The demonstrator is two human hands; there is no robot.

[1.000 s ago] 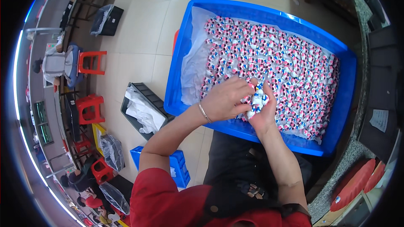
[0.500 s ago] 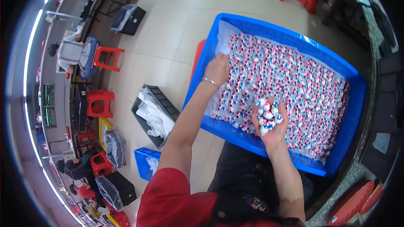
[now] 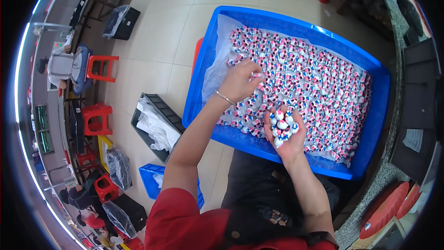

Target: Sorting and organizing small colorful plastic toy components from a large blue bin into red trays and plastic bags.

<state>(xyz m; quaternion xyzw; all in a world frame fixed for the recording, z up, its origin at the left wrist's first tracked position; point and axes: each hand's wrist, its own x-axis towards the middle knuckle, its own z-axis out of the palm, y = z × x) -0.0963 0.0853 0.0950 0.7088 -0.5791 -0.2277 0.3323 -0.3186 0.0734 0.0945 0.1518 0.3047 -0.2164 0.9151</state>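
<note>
A big blue plastic tray (image 3: 296, 16), lined with a pale translucent sheet (image 3: 215, 76), holds closely set rows of small painted figurine heads (image 3: 319, 97) in white, pink and blue with dark spots. Over the tray's left part, my left hand (image 3: 240, 81) has its thumb and fingers pinched on one figurine head (image 3: 256, 76), partly covered by the fingertips. My right hand (image 3: 293, 143) lies palm up above the near side, fingers curled around a small heap of loose figurine heads (image 3: 282, 127). Their white rounded sides show mostly.
Left of the tray, a dark green crate (image 3: 157, 129) holds white sheets, with a smaller blue bin (image 3: 150, 180) nearer me. A stone-topped counter edge (image 3: 365, 213) runs along the right. Red stools (image 3: 97, 119) and seated people (image 3: 69, 65) are farther left.
My left hand has moved right from the tray's left side, now pinching a figurine head. My right hand stays cupped around its heap. The whole view has shifted slightly.
</note>
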